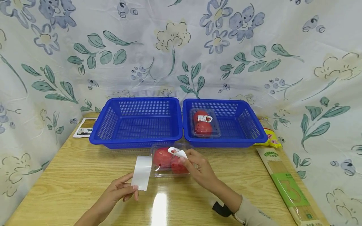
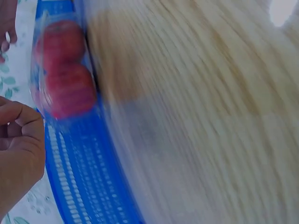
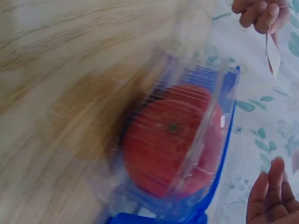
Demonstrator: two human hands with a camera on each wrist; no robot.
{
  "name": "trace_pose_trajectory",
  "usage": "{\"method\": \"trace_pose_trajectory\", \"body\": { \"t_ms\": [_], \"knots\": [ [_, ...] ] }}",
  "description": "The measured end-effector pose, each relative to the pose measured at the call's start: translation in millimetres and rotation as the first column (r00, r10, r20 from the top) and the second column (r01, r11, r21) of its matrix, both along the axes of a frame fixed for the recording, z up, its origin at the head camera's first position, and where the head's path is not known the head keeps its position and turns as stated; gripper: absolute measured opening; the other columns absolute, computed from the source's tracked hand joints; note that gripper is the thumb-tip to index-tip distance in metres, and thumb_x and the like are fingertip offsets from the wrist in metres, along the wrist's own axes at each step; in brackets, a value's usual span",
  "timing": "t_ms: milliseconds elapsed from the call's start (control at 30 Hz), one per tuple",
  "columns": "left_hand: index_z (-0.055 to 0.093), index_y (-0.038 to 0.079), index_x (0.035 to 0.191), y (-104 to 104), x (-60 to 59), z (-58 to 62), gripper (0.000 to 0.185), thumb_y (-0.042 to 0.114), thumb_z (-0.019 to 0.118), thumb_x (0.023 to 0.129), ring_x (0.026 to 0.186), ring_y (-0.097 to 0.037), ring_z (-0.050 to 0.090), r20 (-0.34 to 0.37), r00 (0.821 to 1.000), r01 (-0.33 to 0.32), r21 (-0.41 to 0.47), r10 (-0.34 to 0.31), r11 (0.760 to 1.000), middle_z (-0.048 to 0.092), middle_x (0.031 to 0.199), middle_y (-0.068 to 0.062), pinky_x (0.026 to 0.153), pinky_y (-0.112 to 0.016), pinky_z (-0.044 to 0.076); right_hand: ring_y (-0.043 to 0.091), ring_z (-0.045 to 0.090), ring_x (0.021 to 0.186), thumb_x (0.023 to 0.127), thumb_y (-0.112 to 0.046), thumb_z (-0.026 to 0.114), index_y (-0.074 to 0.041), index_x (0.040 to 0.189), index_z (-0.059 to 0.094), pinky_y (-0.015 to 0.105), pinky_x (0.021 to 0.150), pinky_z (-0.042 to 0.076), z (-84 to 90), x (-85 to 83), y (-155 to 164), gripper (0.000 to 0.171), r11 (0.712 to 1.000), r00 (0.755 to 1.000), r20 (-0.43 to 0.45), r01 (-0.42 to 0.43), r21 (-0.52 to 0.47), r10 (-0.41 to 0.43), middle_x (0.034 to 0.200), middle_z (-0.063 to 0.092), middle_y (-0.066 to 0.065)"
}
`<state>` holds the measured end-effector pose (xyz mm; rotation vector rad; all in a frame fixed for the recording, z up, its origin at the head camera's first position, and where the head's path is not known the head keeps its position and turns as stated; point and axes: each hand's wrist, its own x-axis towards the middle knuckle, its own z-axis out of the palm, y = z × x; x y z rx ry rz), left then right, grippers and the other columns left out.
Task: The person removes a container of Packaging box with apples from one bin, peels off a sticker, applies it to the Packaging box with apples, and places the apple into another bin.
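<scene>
A clear plastic box [image 1: 157, 173] with two red tomatoes [image 1: 162, 158] lies on the table in front of the baskets. My left hand [image 1: 120, 190] pinches the lower end of a white paper strip [image 1: 142, 171], just left of the box. Above the box's right part, my right hand [image 1: 201, 171] holds a white sticker label [image 1: 181, 153] with a small red picture between thumb and fingers. The label is bent and hides part of the right tomato. Both wrist views are blurred; the right one shows the tomatoes [image 3: 163, 144] through the plastic.
Two blue baskets [image 1: 135, 140] stand side by side at the back. In the right basket [image 1: 226, 142] sits another tomato box [image 1: 216, 131] bearing a label. A noodle pack [image 1: 291, 188] and a yellow bag [image 1: 270, 138] lie at right, a white-edged packet [image 1: 85, 128] at left.
</scene>
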<state>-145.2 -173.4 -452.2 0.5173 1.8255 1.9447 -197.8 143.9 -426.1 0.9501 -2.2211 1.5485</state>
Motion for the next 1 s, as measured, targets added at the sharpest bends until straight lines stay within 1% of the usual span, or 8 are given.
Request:
{"method": "trace_pose_trajectory", "body": {
  "t_ms": [133, 233, 400, 467, 667, 800, 867, 1000],
  "knots": [
    [0.009, -0.009, 0.155, -10, -3.0, 0.1, 0.064, 0.012, 0.044, 0.105, 0.059, -0.019, 0.027, 0.100, 0.991, -0.080, -0.058, 0.085, 0.995, 0.070, 0.079, 0.006, 0.059, -0.035, 0.025, 0.006, 0.049, 0.071, 0.093, -0.002, 0.065, -0.001, 0.097, 0.076, 0.019, 0.056, 0.044, -6.6, -5.0, 2, 0.012, 0.999, 0.990, -0.135, 0.036, 0.023, -0.032, 0.091, 0.063, 0.005],
    [-0.003, -0.005, 0.156, -15, -8.0, -2.4, 0.074, 0.016, 0.046, 0.105, 0.059, -0.009, 0.032, 0.191, 0.974, -0.106, -0.096, 0.123, 0.990, 0.069, 0.078, 0.009, 0.060, -0.034, 0.023, 0.004, 0.047, 0.068, 0.093, -0.004, 0.066, 0.000, 0.099, 0.076, 0.022, 0.052, 0.044, -12.4, -7.2, 4, 0.012, 0.997, 0.981, -0.189, 0.060, 0.046, -0.050, 0.090, 0.061, 0.004],
    [-0.001, 0.001, 0.158, -21, -16.1, -10.1, 0.077, 0.017, 0.050, 0.102, 0.059, -0.001, 0.037, 0.313, 0.930, -0.155, -0.143, 0.193, 0.978, 0.066, 0.076, 0.010, 0.055, -0.022, 0.027, 0.001, 0.045, 0.068, 0.096, -0.013, 0.065, -0.003, 0.100, 0.076, 0.027, 0.050, 0.044, -18.9, -7.4, 5, 0.016, 0.990, 0.977, -0.200, 0.099, 0.099, -0.078, 0.092, 0.059, 0.001],
    [-0.003, 0.001, 0.158, -22, -17.5, -13.7, 0.078, 0.016, 0.050, 0.102, 0.059, 0.000, 0.038, 0.353, 0.916, -0.156, -0.130, 0.193, 0.979, 0.066, 0.076, 0.011, 0.054, -0.017, 0.031, 0.001, 0.045, 0.068, 0.097, -0.016, 0.064, -0.003, 0.101, 0.077, 0.027, 0.050, 0.044, -19.6, -6.9, 5, 0.018, 0.987, 0.977, -0.193, 0.111, 0.115, -0.088, 0.093, 0.059, 0.000],
    [-0.012, -0.004, 0.155, -27, -15.9, -24.1, 0.082, 0.011, 0.049, 0.101, 0.059, 0.002, 0.038, 0.439, 0.890, -0.129, -0.027, 0.128, 0.991, 0.066, 0.079, 0.009, 0.052, -0.013, 0.033, 0.001, 0.046, 0.069, 0.099, -0.021, 0.063, -0.004, 0.108, 0.076, 0.024, 0.050, 0.044, -19.9, -5.7, 5, 0.023, 0.981, 0.976, -0.195, 0.129, 0.144, -0.100, 0.096, 0.060, 0.000],
    [-0.011, -0.004, 0.155, -28, -15.5, -27.9, 0.083, 0.011, 0.050, 0.101, 0.059, 0.002, 0.038, 0.478, 0.871, -0.130, 0.014, 0.108, 0.991, 0.066, 0.081, 0.007, 0.051, -0.013, 0.033, 0.004, 0.049, 0.069, 0.099, -0.024, 0.063, -0.005, 0.109, 0.076, 0.019, 0.053, 0.044, -21.3, -6.3, 5, 0.025, 0.978, 0.970, -0.220, 0.140, 0.153, -0.104, 0.097, 0.061, 0.000],
    [-0.004, -0.004, 0.156, -28, -16.1, -29.0, 0.078, 0.011, 0.050, 0.101, 0.059, 0.002, 0.037, 0.490, 0.866, -0.129, 0.023, 0.102, 0.991, 0.066, 0.082, 0.007, 0.051, -0.013, 0.033, 0.005, 0.051, 0.070, 0.099, -0.026, 0.062, -0.005, 0.110, 0.076, 0.016, 0.056, 0.043, -23.0, -7.1, 4, 0.028, 0.975, 0.964, -0.243, 0.150, 0.165, -0.107, 0.097, 0.061, 0.001],
    [0.018, -0.004, 0.149, -25, -16.5, -27.6, 0.061, 0.013, 0.052, 0.101, 0.057, 0.003, 0.038, 0.482, 0.866, -0.149, -0.013, 0.136, 0.989, 0.067, 0.082, 0.007, 0.050, -0.012, 0.033, 0.006, 0.054, 0.074, 0.102, -0.035, 0.056, -0.006, 0.109, 0.076, 0.012, 0.061, 0.043, -25.9, -8.5, 3, 0.035, 0.963, 0.949, -0.296, 0.177, 0.201, -0.113, 0.099, 0.062, 0.002]
  ]
}}
